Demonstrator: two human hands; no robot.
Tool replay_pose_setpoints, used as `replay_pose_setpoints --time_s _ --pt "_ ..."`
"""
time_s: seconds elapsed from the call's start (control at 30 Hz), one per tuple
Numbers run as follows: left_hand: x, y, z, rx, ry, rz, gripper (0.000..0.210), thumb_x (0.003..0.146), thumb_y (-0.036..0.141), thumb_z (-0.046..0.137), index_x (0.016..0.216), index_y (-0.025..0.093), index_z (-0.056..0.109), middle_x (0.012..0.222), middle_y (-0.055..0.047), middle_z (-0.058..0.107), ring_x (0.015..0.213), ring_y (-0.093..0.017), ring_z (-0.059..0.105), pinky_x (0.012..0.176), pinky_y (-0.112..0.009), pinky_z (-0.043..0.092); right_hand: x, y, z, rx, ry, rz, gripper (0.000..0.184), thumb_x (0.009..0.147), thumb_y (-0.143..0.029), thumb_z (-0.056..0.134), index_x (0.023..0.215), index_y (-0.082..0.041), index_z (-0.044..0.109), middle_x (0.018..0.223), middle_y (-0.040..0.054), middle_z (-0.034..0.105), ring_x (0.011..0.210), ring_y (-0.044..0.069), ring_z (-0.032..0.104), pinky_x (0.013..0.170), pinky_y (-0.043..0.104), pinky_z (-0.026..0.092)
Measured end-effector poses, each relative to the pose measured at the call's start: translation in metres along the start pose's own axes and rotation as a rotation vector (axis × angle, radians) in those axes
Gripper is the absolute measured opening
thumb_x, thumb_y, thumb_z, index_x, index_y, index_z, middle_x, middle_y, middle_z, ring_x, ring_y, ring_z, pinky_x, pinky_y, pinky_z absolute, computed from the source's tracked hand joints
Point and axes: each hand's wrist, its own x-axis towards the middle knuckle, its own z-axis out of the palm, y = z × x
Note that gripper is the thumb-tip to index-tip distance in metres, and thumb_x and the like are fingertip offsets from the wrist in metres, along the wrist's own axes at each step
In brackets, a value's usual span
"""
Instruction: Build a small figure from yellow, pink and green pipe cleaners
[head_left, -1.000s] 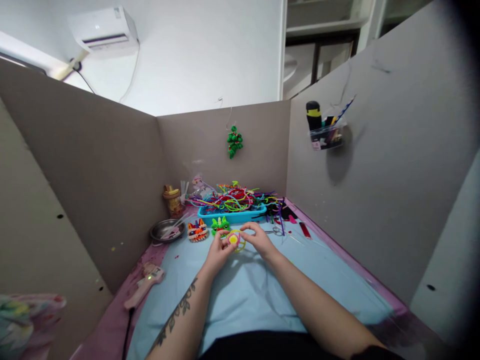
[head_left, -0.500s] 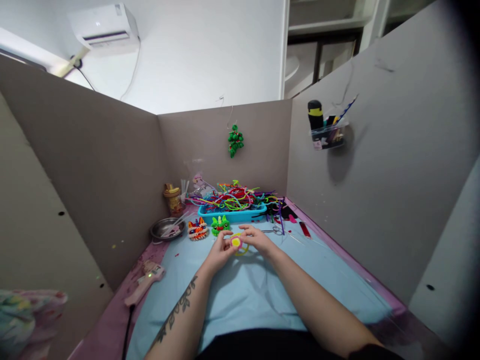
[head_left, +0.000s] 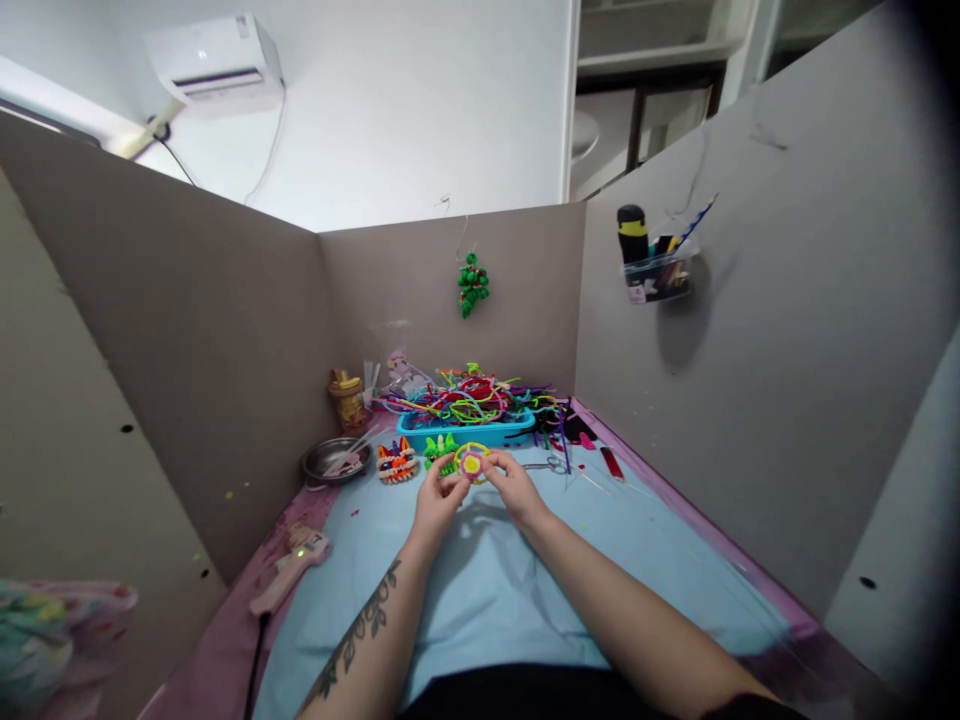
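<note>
Between my two hands I hold up a pipe-cleaner flower [head_left: 472, 464], with a yellow centre, a pink ring round it and yellow loops outside. My left hand [head_left: 439, 497] pinches its lower left edge. On its right side, my right hand [head_left: 513, 486] grips the edge between thumb and fingers. Just behind my left fingers sits a green pipe-cleaner animal head [head_left: 439, 448], partly covered. An orange and white pipe-cleaner head [head_left: 397, 462] lies to its left. Scissors [head_left: 551, 464] rest on the cloth to the right of my right hand.
A blue tray [head_left: 465, 435] heaped with coloured pipe cleaners stands behind. At left are a metal bowl [head_left: 319, 461], a lidded cup [head_left: 348, 403] and a pink glue gun [head_left: 289, 580] with a cord. Grey partitions [head_left: 450, 225] enclose the table; a clear holder [head_left: 660, 280] hangs right.
Both hands have raised the flower slightly and tilted it, so its yellow loops now circle the pink ring more evenly in view. The right hand has shifted its hold to the right edge.
</note>
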Motion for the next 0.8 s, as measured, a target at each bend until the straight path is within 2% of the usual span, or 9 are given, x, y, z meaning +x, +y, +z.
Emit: replay_pose_setpoints --time_s 0.17,0.27,0.47,0.63,0.8 --pt "-0.002 0.005 0.003 -0.075 0.138 -0.093 0.072 0.059 0.033 0.075 0.119 0.013 0.041 0.069 -0.003 0.067 0.056 -0.011 0.056 0.050 -0.020 0.037 -0.005 0.003 0.006 0.014 -0.065 0.003 0.034 0.071 -0.053 0.059 0.072 -0.019 0.066 0.101 0.0067 0.058 0.108 0.024 0.046 0.093 0.036 0.034" --pt "-0.002 0.010 0.004 -0.105 0.174 -0.089 0.073 0.056 0.032 0.077 0.118 0.014 0.042 0.065 -0.002 0.066 0.060 -0.014 0.060 0.055 -0.022 0.040 -0.007 0.006 0.008 0.010 -0.080 0.025 0.033 0.068 -0.052 0.062 0.072 -0.019 0.066 0.105 0.0076 0.055 0.111 0.025 0.044 0.095 0.036 0.033" --pt "-0.004 0.015 0.006 -0.106 0.208 -0.039 0.067 0.056 0.030 0.077 0.112 0.017 0.042 0.065 -0.001 0.066 0.070 -0.019 0.066 0.072 -0.031 0.046 -0.009 0.005 0.009 0.030 -0.085 0.062 0.035 0.062 -0.053 0.066 0.074 -0.020 0.068 0.104 0.0081 0.054 0.109 0.027 0.046 0.098 0.040 0.029" --pt "-0.004 0.011 0.004 -0.095 0.208 -0.041 0.066 0.056 0.030 0.077 0.110 0.017 0.041 0.065 -0.001 0.067 0.070 -0.020 0.066 0.073 -0.032 0.047 -0.010 -0.001 0.011 0.066 -0.088 0.086 0.035 0.059 -0.052 0.069 0.073 -0.020 0.069 0.104 0.0073 0.056 0.107 0.026 0.049 0.100 0.042 0.027" --pt "-0.002 0.005 0.003 -0.077 0.161 -0.024 0.062 0.058 0.030 0.076 0.107 0.017 0.042 0.067 -0.003 0.068 0.067 -0.018 0.066 0.069 -0.029 0.047 -0.009 0.002 0.010 0.144 -0.117 0.113 0.037 0.060 -0.054 0.068 0.068 -0.018 0.069 0.096 0.0070 0.062 0.101 0.026 0.052 0.096 0.044 0.031"
